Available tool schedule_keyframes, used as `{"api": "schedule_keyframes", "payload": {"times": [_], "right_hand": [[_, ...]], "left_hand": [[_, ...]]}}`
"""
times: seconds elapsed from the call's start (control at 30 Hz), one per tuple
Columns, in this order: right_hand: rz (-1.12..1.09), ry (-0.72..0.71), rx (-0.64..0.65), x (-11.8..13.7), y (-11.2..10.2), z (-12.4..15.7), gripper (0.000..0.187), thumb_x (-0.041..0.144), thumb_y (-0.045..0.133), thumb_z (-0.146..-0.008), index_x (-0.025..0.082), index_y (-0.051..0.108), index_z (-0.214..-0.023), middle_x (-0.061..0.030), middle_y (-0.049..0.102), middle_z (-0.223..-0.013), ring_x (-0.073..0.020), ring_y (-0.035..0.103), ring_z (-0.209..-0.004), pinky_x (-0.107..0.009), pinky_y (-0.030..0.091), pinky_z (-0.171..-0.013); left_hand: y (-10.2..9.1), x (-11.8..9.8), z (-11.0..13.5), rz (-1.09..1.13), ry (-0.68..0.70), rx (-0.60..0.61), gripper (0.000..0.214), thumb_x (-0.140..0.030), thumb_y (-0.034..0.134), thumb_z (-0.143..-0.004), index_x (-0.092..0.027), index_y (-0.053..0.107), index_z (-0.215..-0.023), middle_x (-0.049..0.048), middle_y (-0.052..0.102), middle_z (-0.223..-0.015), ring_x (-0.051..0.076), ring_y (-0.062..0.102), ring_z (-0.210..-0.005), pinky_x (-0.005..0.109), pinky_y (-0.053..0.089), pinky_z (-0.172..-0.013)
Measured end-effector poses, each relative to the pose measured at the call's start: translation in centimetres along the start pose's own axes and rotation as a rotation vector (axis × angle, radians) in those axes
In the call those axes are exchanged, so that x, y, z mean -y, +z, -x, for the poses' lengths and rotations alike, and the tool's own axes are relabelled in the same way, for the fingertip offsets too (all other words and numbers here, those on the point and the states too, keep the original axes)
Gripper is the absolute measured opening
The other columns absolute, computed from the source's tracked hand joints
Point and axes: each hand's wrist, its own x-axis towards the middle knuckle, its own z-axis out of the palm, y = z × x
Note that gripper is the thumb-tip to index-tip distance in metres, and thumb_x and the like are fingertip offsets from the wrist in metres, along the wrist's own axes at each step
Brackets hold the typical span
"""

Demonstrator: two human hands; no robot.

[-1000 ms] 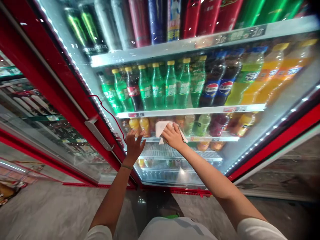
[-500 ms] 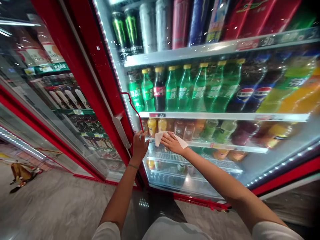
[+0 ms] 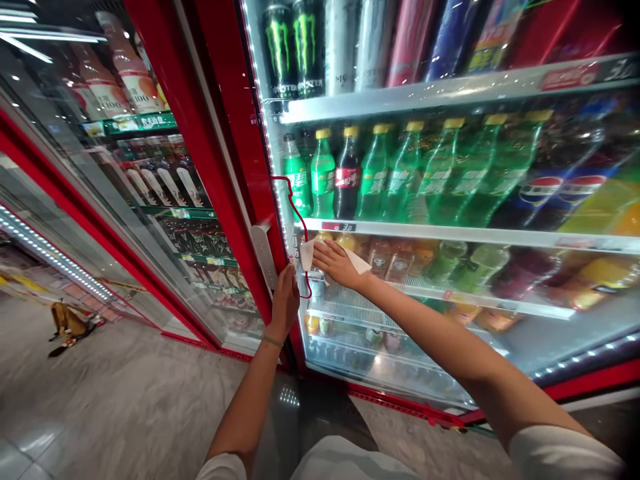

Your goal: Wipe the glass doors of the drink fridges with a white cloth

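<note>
My right hand (image 3: 336,263) lies with its fingers stretched over a white wiping cloth (image 3: 361,264), pressing it to the glass door (image 3: 425,267) of a lit drinks fridge. Part of the cloth shows past the fingertips, over a red outline on the glass. Lower and to the left, my left hand (image 3: 286,301) rests at the red door frame with its fingers pointing up, nothing seen in it. Close above that hand is the pale door handle (image 3: 263,253).
Behind the glass stand green soda bottles (image 3: 375,173), a cola bottle (image 3: 347,173) and energy drink cans (image 3: 293,47). A second fridge (image 3: 150,193) adjoins at the left. A brown bag (image 3: 70,320) lies on the grey floor (image 3: 150,407).
My right hand has slid the cloth left across the glass, closer to the frame. The left hand's fingers have drawn closer together by the frame. The view has shifted somewhat left.
</note>
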Motion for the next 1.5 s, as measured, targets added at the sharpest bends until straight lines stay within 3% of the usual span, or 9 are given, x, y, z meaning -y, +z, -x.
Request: {"api": "schedule_keyframes", "payload": {"times": [0.23,0.37,0.53,0.73,0.93,1.07,1.23,1.4,1.5], "right_hand": [[-0.066,-0.171,0.034,-0.5,-0.3,-3.7,0.041,0.008,0.043,-0.101,0.020,0.062,-0.136,-0.0060,0.062,-0.148,-0.0206,0.046,-0.148,-0.050,0.036,-0.128],[-0.028,0.012,-0.058,-0.5,0.0,-5.0,0.050,0.007,0.038,-0.102,0.019,0.049,-0.149,-0.0100,0.048,-0.160,-0.0247,0.027,-0.157,-0.059,0.026,-0.129],[-0.082,-0.154,0.016,0.9,1.8,-4.2,0.046,0.006,0.042,-0.099,0.017,0.057,-0.141,-0.0093,0.061,-0.148,-0.0226,0.045,-0.148,-0.052,0.038,-0.126],[-0.081,0.045,-0.042,1.7,3.0,-4.6,0.050,0.007,0.042,-0.100,0.015,0.049,-0.149,-0.0131,0.049,-0.158,-0.0244,0.027,-0.157,-0.058,0.027,-0.130],[-0.177,-0.090,0.117,3.9,5.1,-0.9,0.047,0.007,0.043,-0.098,0.022,0.061,-0.138,-0.0054,0.065,-0.145,-0.0165,0.047,-0.147,-0.045,0.032,-0.130],[-0.119,0.045,0.075,3.0,3.7,0.9,0.053,0.005,0.045,-0.096,0.016,0.052,-0.148,-0.0123,0.053,-0.155,-0.0243,0.036,-0.153,-0.056,0.032,-0.128],[-0.152,0.004,0.165,2.8,1.1,5.4,0.057,0.004,0.047,-0.091,0.022,0.057,-0.144,-0.0070,0.064,-0.145,-0.0210,0.050,-0.145,-0.051,0.039,-0.124],[0.012,0.234,0.121,2.5,-3.3,8.8,0.050,0.022,0.054,-0.095,0.014,0.057,-0.144,-0.0159,0.060,-0.148,-0.0299,0.046,-0.147,-0.056,0.036,-0.124],[0.059,0.212,0.168,1.0,-6.2,11.1,0.045,0.024,0.055,-0.096,0.012,0.060,-0.139,-0.0170,0.061,-0.146,-0.0307,0.048,-0.145,-0.054,0.037,-0.123]], "left_hand": [[-2.1,1.0,2.8,0.062,-0.032,-0.040,0.039,-0.017,0.044,-0.102,-0.023,0.056,-0.139,0.0127,0.064,-0.134,0.024,0.060,-0.129,0.048,0.051,-0.111],[-2.1,0.8,3.6,0.073,-0.050,-0.061,0.037,-0.017,0.044,-0.102,-0.022,0.057,-0.136,0.0124,0.066,-0.130,0.023,0.063,-0.124,0.045,0.054,-0.106],[-2.2,0.2,4.8,0.073,-0.072,-0.054,0.036,-0.015,0.044,-0.101,-0.023,0.059,-0.133,0.0114,0.067,-0.123,0.022,0.065,-0.118,0.041,0.056,-0.102],[-3.2,0.3,5.7,0.075,-0.098,-0.054,0.035,-0.016,0.042,-0.102,-0.022,0.058,-0.133,0.0114,0.067,-0.124,0.021,0.064,-0.119,0.040,0.054,-0.103],[-4.1,0.0,5.8,0.066,-0.121,-0.047,0.030,-0.017,0.042,-0.103,-0.022,0.060,-0.126,0.0099,0.068,-0.119,0.020,0.066,-0.115,0.038,0.055,-0.100],[-3.1,-0.5,5.7,0.063,-0.121,-0.054,0.029,-0.018,0.041,-0.103,-0.022,0.059,-0.125,0.0098,0.068,-0.116,0.020,0.066,-0.112,0.038,0.057,-0.098],[-0.9,-2.1,5.5,0.081,-0.049,0.004,0.031,-0.016,0.043,-0.102,-0.022,0.059,-0.127,0.0096,0.068,-0.119,0.020,0.065,-0.117,0.040,0.055,-0.104],[0.7,-4.0,4.5,0.106,0.014,0.040,0.034,-0.013,0.042,-0.101,-0.022,0.058,-0.130,0.0099,0.068,-0.121,0.020,0.064,-0.120,0.040,0.054,-0.105],[1.9,-5.3,3.7,0.128,0.049,0.055,0.034,-0.012,0.043,-0.101,-0.021,0.059,-0.130,0.0106,0.067,-0.121,0.021,0.063,-0.120,0.041,0.054,-0.106]]}}
